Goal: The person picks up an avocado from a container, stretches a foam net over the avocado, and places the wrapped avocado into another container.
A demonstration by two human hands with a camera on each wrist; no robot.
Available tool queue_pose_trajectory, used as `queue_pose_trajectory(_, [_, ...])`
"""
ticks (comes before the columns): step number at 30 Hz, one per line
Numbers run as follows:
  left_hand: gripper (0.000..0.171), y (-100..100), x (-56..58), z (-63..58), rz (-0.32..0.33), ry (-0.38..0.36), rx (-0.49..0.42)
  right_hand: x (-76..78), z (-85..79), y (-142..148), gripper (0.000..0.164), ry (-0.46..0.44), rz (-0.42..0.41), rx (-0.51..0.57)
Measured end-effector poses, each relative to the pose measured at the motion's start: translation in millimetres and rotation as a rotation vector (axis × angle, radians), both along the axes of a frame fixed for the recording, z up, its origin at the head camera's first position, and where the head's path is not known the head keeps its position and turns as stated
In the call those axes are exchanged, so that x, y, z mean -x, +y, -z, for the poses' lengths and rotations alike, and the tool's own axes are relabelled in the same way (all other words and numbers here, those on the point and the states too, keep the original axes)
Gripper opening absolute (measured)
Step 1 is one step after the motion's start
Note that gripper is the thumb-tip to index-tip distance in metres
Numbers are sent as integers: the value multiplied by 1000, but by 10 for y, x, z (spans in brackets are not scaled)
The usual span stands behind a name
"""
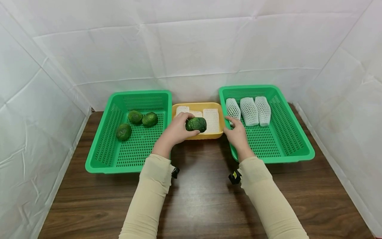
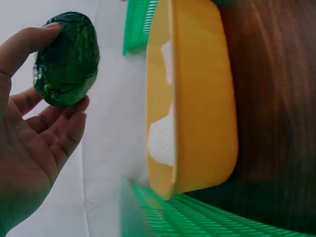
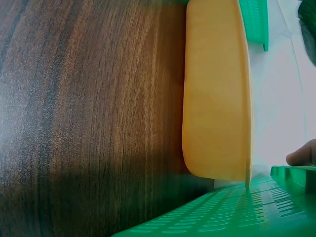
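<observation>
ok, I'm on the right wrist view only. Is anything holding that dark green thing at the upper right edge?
Observer: Yes, the left grip has it, a dark green fruit.
Operator: I get just the outside of the yellow tray. What's in it?
Observer: White net sleeves lie inside.
Operator: And inside the green basket at the bottom of my picture?
Observer: Three rounded white sleeves, lying side by side; can't make out what they contain.
</observation>
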State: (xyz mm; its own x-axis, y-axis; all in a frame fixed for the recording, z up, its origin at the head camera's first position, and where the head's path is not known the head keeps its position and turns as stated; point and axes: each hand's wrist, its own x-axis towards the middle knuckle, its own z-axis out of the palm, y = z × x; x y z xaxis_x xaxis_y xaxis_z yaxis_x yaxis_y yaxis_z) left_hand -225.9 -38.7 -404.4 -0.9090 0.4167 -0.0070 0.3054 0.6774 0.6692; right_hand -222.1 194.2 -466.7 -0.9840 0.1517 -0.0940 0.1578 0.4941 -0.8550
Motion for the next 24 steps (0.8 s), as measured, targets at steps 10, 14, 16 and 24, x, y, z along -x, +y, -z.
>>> queue_pose_trajectory(10, [46, 143, -77, 183, 36, -90, 146, -1, 0, -1, 49, -6, 4, 5])
queue_pose_trajectory(14, [45, 190, -100, 261, 28, -107, 197, -1, 11, 0, 49, -2, 4, 5])
queue_pose_trajectory(16, [47, 209, -113, 300, 21, -114, 221, 0, 12, -2, 49, 2, 6, 6])
queue_pose_trajectory(24, [50, 286, -184, 493, -2, -147, 269, 1, -6, -5, 49, 0, 7, 2])
